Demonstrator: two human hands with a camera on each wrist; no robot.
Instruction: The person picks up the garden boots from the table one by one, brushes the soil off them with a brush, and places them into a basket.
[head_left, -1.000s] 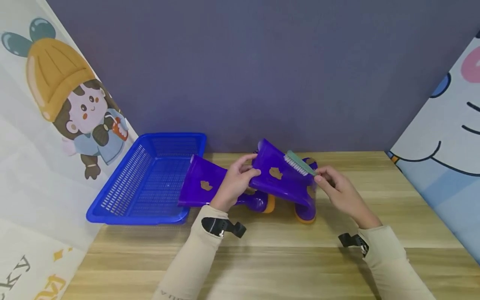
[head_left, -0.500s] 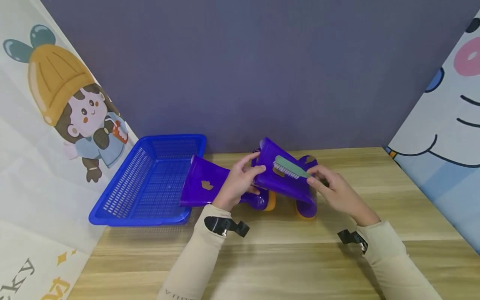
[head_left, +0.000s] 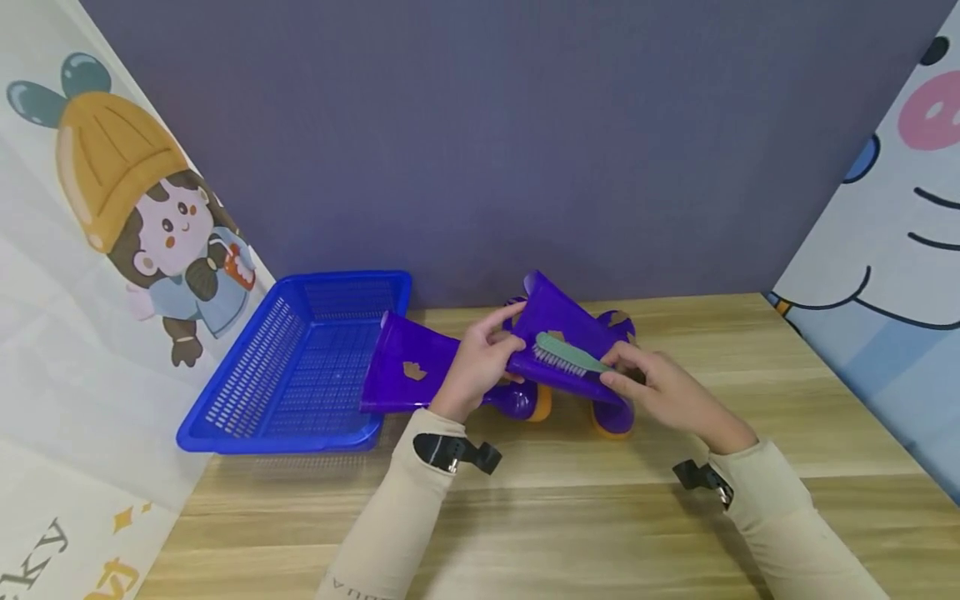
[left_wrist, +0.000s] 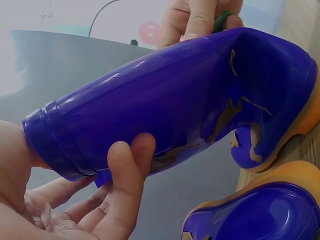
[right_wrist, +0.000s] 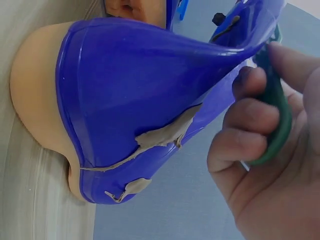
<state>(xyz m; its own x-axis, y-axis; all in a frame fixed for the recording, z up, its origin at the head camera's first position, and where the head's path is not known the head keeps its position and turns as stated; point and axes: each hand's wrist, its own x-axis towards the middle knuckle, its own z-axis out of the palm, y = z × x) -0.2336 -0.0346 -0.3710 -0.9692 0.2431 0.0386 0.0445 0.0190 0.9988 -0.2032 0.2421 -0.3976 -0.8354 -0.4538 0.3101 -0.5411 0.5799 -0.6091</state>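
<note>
My left hand [head_left: 478,362] grips the shaft of a purple rain boot [head_left: 566,308] near its top opening. The left wrist view shows the thumb and fingers on that boot shaft [left_wrist: 150,95]; the boot tilts, its orange sole toward the table. Between the thumb and fingers of my right hand [head_left: 663,390] is the handle of a green scrub brush [head_left: 567,353], its white bristles lying over the shaft. Brown mud-like patches [right_wrist: 165,137] mark the boot. A second purple boot [head_left: 401,354], also with a brown patch, lies to the left, partly behind my left hand.
A blue plastic basket [head_left: 197,437] stands on the left of the wooden table [head_left: 585,533], and the second boot's top overlaps its right rim. Behind the table rises a dark grey panel [head_left: 480,150]. Printed cartoon sheets flank both sides.
The brush has moved left and down across the boot shaft, from near the ankle over the brown patch to the lower side. My left hand keeps its grip on the boot.
</note>
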